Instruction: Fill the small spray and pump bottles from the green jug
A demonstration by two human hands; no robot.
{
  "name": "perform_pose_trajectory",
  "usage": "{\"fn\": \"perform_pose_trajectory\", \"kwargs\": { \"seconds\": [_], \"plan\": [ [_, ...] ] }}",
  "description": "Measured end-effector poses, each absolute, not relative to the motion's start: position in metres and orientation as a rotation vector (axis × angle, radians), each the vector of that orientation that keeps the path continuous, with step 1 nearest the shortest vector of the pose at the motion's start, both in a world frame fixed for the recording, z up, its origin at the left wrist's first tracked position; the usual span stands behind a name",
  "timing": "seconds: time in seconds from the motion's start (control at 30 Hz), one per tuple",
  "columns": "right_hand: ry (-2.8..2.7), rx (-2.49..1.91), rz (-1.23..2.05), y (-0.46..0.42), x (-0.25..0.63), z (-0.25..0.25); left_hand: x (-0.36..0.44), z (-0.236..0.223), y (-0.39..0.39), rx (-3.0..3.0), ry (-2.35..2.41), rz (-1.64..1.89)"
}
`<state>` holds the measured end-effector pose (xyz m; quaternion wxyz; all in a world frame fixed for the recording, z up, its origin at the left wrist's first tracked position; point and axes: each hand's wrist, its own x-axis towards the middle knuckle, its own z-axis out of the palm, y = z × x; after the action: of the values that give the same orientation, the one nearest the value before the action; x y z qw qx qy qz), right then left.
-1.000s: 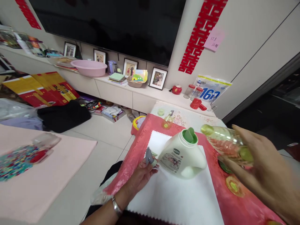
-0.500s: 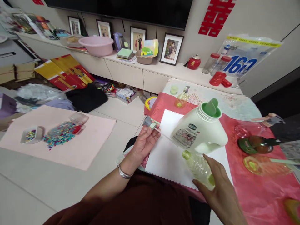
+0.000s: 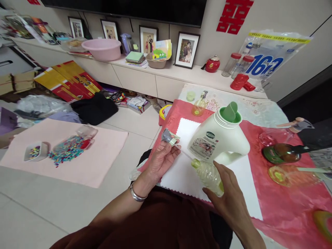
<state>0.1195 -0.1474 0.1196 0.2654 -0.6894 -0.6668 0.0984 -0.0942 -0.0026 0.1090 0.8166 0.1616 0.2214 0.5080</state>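
My left hand (image 3: pixel 164 157) is closed around a grey and pale green spray nozzle (image 3: pixel 169 137), its thin clear tube slanting down to the right. My right hand (image 3: pixel 229 193) grips the base end of a clear ribbed bottle (image 3: pixel 209 175) with a yellow-green tint. The bottle is tilted, its open neck facing left toward the tube's end; whether the tube has entered the neck I cannot tell. Behind the bottle stands a large pale green detergent jug (image 3: pixel 218 138) with a green cup (image 3: pixel 230 111) in its mouth, on a white scalloped mat (image 3: pixel 178 176).
On the red cloth (image 3: pixel 280 204) at right lie a brown bottle (image 3: pixel 281 154), an orange-tinted spray bottle (image 3: pixel 293 175) and a pink one (image 3: pixel 269 137). Another spray bottle (image 3: pixel 199 106) stands behind the mat. Colourful small pieces (image 3: pixel 68 152) lie on a pink sheet (image 3: pixel 88 174) at left.
My right hand has moved the bottle left, bringing its neck close to the tube's end. The spray nozzle in my left hand has shifted slightly right and turned a little.
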Motion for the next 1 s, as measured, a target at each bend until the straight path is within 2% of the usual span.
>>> {"fn": "perform_pose_trajectory", "kwargs": {
  "seconds": [0.3, 1.0],
  "plan": [
    [-1.718, -1.773, 0.390, -0.135, 0.096, 0.123, -0.074, 0.107, -0.023, 0.487, 0.464, 0.957],
    [-1.666, -1.749, 0.340, -0.134, 0.086, 0.117, -0.078, 0.109, -0.020, 0.644, 0.474, 0.980]
  ]
}}
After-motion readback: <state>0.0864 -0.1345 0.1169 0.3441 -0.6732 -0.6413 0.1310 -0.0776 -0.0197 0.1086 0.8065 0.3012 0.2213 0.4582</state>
